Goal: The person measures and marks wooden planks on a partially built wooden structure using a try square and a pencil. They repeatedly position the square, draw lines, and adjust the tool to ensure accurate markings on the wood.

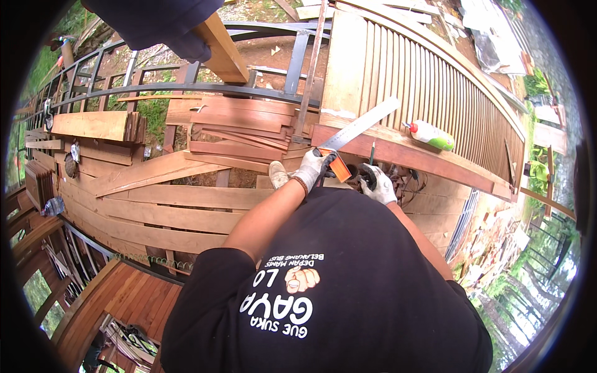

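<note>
My left hand point(313, 169), in a white glove with dark palm, grips a square point(339, 160) by its orange handle; the long silver blade lies diagonally across the pale wooden panel edge. My right hand point(377, 181), gloved alike, has closed fingers around a dark pencil point(372, 151) pointing upward, just below a reddish-brown board point(423, 163) along the panel's near edge. A white bottle point(433, 136) with red cap and green label lies on its side on the slatted panel point(454, 93), right of the blade.
Stacked reddish boards point(236, 115) and planks point(93, 124) lie left, beside a black metal frame point(296, 59). Another person's dark-clothed leg point(161, 18) is at top left, by an upright beam point(221, 50). A shoe point(280, 174) shows on the plank floor point(174, 217) below.
</note>
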Available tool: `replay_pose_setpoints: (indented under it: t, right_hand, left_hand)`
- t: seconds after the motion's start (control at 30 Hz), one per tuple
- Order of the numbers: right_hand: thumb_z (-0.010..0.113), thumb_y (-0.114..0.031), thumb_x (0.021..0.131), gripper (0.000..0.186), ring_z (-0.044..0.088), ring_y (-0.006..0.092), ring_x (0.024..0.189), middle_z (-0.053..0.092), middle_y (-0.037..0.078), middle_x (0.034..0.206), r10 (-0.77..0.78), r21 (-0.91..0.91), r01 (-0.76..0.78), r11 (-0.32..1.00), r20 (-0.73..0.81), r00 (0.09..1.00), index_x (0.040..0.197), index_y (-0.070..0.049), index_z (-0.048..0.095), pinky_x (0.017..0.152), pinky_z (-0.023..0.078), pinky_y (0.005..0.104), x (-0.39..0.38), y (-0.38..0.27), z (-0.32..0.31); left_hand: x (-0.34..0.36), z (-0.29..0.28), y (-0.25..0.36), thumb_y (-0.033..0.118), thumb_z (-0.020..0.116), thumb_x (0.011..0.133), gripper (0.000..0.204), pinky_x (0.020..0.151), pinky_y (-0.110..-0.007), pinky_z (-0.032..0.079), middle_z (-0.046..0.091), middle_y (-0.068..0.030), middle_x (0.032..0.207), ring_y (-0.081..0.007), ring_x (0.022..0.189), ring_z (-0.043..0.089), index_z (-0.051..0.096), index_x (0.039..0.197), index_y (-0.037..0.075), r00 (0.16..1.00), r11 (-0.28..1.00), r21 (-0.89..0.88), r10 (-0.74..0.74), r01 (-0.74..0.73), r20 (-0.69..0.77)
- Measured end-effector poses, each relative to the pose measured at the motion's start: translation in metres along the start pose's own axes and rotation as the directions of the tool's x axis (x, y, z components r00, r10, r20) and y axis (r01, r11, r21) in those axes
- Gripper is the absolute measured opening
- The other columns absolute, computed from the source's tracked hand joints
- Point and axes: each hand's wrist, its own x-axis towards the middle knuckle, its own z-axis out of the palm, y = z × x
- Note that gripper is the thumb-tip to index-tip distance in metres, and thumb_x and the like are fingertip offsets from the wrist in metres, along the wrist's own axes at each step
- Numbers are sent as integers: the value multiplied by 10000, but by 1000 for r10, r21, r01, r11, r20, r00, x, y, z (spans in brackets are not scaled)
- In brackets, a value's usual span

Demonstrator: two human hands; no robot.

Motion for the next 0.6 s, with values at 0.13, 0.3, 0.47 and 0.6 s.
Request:
replay_pose_setpoints:
  t: [0.13,0.3,0.47,0.6]
  right_hand:
    - [710,-206,852,547,684,346,1018,675,161,1161,-71,68,75,995,-56,996,1352,-77,528,873,556,445,8,-19,-10]
    - [670,-185,902,494,709,302,915,711,126,1039,19,263,-22,964,13,1000,1364,-67,539,823,557,396,34,-57,-30]
    - [524,-209,1041,270,679,169,778,725,89,899,250,507,-288,813,143,958,1207,-50,665,726,550,319,74,-80,-44]
    - [555,-203,1031,261,674,129,806,742,62,965,201,550,-288,784,213,956,1192,-52,696,742,547,296,104,-72,-30]
  left_hand:
    - [-6,5,7,206,763,915,316,516,-314,611,715,-97,935,-217,671,727,650,1150,29,1000,999,48,-13,15,-27]
    - [-1,3,3,188,752,919,299,524,-333,619,714,-109,928,-228,671,729,642,1132,8,999,997,74,12,-9,-35]
    - [5,0,0,168,745,916,279,521,-346,616,714,-114,918,-230,656,719,645,1120,6,999,997,82,15,-12,-42]
    - [3,4,2,171,743,913,253,513,-348,596,719,-112,916,-223,650,712,662,1095,14,988,983,119,149,-143,-38]
